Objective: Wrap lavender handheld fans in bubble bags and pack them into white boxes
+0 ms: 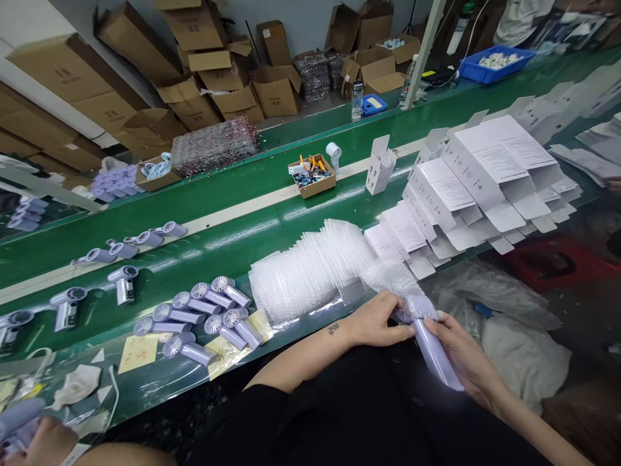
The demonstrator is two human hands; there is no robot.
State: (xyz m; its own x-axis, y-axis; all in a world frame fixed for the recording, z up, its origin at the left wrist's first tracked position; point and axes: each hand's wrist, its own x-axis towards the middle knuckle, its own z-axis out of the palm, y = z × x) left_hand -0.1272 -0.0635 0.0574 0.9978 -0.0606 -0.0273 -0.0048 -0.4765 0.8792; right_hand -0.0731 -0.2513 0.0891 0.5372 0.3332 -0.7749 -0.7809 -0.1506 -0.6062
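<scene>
A lavender handheld fan (pixel 436 356) is between my hands, low over the near edge of the bench, its handle slanting down to the right. Clear bubble wrap (pixel 395 278) covers its head. My left hand (pixel 381 320) pinches the wrapped head from the left. On the other side, my right hand (pixel 451 346) has its fingers closed around the upper handle. A row of bubble-wrap bags (pixel 310 268) lies just beyond my left forearm. Several more lavender fans (pixel 194 314) rest in a cluster to the left, grilles facing up.
White printed boxes (pixel 466 175) with open flaps are stacked along the right. Across the green conveyor (pixel 233 239) stand a small carton of tools (pixel 315 178) and one upright white box (pixel 380 169). A co-worker's hand (pixel 48 443) holds a lavender part at lower left.
</scene>
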